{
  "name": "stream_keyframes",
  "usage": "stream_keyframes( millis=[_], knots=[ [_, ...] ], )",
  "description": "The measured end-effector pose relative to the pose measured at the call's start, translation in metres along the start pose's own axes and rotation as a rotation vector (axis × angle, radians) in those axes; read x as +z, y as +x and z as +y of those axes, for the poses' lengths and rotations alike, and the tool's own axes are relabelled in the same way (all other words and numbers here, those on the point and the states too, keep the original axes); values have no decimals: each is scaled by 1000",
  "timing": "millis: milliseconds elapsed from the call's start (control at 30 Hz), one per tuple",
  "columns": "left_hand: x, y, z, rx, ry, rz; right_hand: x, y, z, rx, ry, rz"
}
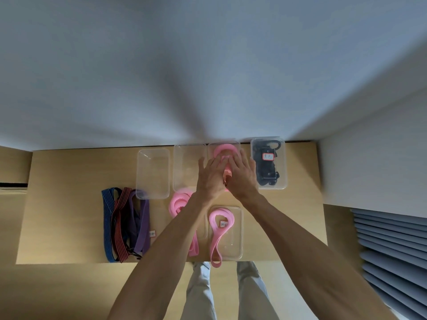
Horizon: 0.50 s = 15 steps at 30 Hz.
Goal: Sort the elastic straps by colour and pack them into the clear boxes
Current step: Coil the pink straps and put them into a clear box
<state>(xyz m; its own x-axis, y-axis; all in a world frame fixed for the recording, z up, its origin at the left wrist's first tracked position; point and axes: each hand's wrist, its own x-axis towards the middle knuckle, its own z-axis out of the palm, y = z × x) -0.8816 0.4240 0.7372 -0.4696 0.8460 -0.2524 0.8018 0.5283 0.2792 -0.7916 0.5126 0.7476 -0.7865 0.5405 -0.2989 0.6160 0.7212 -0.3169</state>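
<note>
2 hands, left [211,175] and right [240,174], fingers straight, press a pink strap [225,150] into a clear box [211,148] on the table [69,204].

Table [69,204]: light tan wood tone, plain.
Clear boxes: colourless, see-through; two at the far left of the row, [153,174] and [188,167], show only the tan beneath.
Far pink strap [225,149]: solid pale pink, in the third box.
Black straps [268,167]: black, with a white label edged in red, in the fourth box.
Near pink strap [218,229]: solid pink, small white tag.
Loose pink strap [178,202]: solid pink.
Blue strap [107,225]: blue with dark lengthwise stripes.
Red strap [120,218]: red with dark stripes.
Purple strap [142,227]: plain purple.
Wall [208,65]: pale blue-grey.
Trousers [201,289]: light grey.
</note>
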Motion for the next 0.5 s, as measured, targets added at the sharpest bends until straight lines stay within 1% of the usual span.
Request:
stream_keyframes(
  millis=[67, 133, 267, 333, 500],
  knots=[
    [-2, -1, -1, -2, -71, 96, -4, -6, 2, -26, 113, 98],
    [-5, -6, -4, 27, -127, 174, -4, -16, 7, -71, 144, 183],
    [-9, -20, -8, 105, -203, 364, -2, -31, 10, -81, 124, 190],
    [-12, -26, -5, 88, -237, 403, -2, -36, 6, -68, 145, 220],
    [-23, -45, 2, -27, -370, 438, -5, -45, -2, -79, 155, 415]
  ],
)
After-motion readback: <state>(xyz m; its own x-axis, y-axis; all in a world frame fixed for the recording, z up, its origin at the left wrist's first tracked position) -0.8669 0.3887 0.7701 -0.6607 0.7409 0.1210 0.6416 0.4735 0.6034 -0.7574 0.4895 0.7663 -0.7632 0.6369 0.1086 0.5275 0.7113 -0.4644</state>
